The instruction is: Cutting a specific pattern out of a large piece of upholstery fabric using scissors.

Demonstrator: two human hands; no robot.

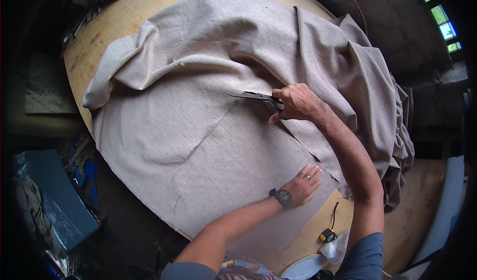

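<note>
A large piece of beige ribbed fabric [149, 131] lies over a wooden table, flat at the near left and heaped in folds at the back and right. My right hand [298, 102] is closed around the handles of dark scissors [256, 97], whose blades point left over the cloth. From below the scissors, a cut edge runs toward the near right, with wood showing in the narrow gap. My left hand [302, 185] rests flat on the fabric near that edge, fingers stretched out. A ring and a black wristwatch [281, 197] are on it.
Bare wood of the table [94, 44] shows at the far left. Near its front right are a yellow and black tape measure [328, 235], a crumpled clear plastic bag [335, 250] and a white round item [304, 267]. A dark blue-grey panel [57, 195] stands at the left.
</note>
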